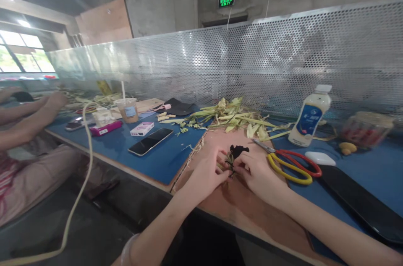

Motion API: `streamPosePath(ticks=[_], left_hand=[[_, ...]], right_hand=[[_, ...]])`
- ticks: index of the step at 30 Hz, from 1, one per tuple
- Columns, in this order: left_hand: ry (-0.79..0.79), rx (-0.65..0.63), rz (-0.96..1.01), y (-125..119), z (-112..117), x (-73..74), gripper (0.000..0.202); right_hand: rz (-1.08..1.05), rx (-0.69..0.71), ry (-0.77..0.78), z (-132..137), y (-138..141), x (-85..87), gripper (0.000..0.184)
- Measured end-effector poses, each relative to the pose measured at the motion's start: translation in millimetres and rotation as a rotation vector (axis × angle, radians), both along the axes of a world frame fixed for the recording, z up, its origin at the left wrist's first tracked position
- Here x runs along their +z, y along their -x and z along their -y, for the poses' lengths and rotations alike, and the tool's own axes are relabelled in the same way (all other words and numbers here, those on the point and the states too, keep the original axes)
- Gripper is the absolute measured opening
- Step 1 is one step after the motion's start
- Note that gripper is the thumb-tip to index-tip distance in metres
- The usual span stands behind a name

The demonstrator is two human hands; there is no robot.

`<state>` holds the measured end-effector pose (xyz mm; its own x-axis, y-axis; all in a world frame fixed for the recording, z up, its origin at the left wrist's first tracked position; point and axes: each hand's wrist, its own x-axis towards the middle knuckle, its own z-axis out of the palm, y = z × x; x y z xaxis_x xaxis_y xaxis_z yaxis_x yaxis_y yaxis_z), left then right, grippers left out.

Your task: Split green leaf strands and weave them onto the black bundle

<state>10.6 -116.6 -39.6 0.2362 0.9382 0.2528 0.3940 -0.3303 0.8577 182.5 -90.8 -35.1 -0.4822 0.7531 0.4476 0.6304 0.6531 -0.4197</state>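
Observation:
Both hands meet over the brown board, fingers bent around a small bundle of greenish strips [231, 160] with a dark tie around it. A black, ragged-edged piece [239, 151] sticks up at its top. My left hand [211, 169] pinches the bundle from the left, fingertips near the dark tie. From the right, my right hand [252, 170] closes its thumb and fingers on the same bundle. The fingers hide part of it, and its exact kind is unclear. Close to my right hand lie scissors [294, 166] with red and yellow handles, blades pointing left.
Behind the hands lies a heap of pale green husks [236, 117]. A white bottle [310, 116], a jar [367, 128] and a black case [362, 203] stand right. Leftward are a phone [150, 142], a small box [142, 129] and a drink cup [126, 110]. Another person's arm [34, 119] reaches in.

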Motion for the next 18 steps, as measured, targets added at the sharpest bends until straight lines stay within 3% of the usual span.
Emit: streamPosePath(ticks=[7,14,18], left_hand=[[-0.04,-0.028,-0.133,-1,-3,-0.7,0.016],[-0.127,-0.007,-0.244,-2,-1,6.3,0.018],[-0.147,0.007,-0.274,-2,-1,8.7,0.022]], right_hand=[[-0.065,-0.061,0.212,6,1,5.8,0.014],[-0.02,-0.126,0.195,20,9,20.4,0.017],[0.026,-0.143,0.106,23,11,23.1,0.017]])
